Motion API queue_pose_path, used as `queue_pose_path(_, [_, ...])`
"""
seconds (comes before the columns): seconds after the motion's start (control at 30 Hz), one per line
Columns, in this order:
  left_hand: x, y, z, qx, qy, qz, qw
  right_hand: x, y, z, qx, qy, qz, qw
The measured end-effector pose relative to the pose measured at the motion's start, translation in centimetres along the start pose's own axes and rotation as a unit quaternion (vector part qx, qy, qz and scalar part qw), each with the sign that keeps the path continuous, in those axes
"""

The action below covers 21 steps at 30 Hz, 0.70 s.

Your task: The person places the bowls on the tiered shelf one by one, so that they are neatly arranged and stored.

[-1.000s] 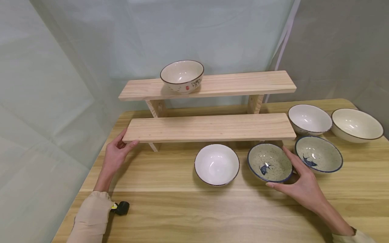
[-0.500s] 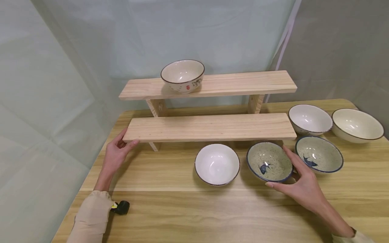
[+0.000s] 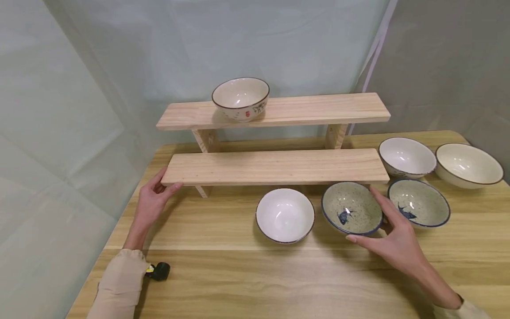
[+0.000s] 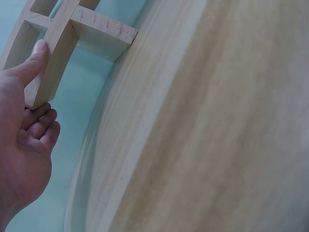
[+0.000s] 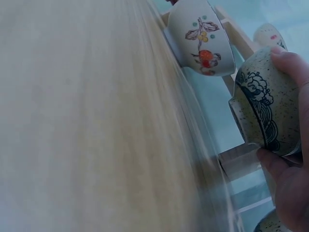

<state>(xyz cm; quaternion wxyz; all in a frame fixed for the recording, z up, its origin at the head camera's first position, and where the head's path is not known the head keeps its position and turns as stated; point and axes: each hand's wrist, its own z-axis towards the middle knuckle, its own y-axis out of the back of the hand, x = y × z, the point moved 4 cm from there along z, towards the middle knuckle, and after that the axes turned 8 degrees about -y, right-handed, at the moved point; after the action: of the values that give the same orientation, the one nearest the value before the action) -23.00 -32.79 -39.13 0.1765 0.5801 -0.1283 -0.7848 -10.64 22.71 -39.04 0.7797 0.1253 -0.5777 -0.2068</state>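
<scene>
My left hand (image 3: pixel 150 206) grips the left end of the lower board (image 3: pixel 275 167) of a two-tier wooden display shelf. In the left wrist view the thumb lies on the board's edge, with the other fingers curled at its end. My right hand (image 3: pixel 398 246) holds a grey speckled bowl (image 3: pixel 352 208) with a blue rim and a blue fish inside, thumb at the near side and fingers at the far right. The right wrist view shows this bowl (image 5: pixel 265 96) raised off the table, its wave-patterned outside facing the camera. Just left of it stands a white bowl (image 3: pixel 285 215) with fruit painted outside.
A cream bowl (image 3: pixel 241 99) with a brown rim sits on the upper board (image 3: pixel 318 108). To the right on the table stand a second fish bowl (image 3: pixel 418 201), a white bowl (image 3: pixel 407 155) and a larger cream bowl (image 3: pixel 468 164). A black object (image 3: pixel 160 271) shows beside the left sleeve.
The fish bowl in my right hand has risen and moved slightly toward the shelf and left, tilting a little. My left hand keeps its grip on the lower board.
</scene>
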Motion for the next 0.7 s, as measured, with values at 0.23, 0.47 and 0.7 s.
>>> queue_pose_path(0.23, [-0.2, -0.1, -0.1, 0.005, 0.001, -0.001, 1.0000, 0.6, 0.1, 0.7, 0.010, 0.007, 0.044, 0.9990])
queue_pose_path(0.47, [-0.2, -0.1, -0.1, 0.004, 0.001, -0.001, 1.0000, 1.0, 0.4, 1.2, 0.007, 0.014, 0.052, 0.9985])
queue_pose_path(0.7, [-0.2, -0.1, -0.1, 0.004, -0.001, -0.004, 1.0000, 1.4, 0.8, 1.8, -0.008, 0.036, 0.052, 0.9980])
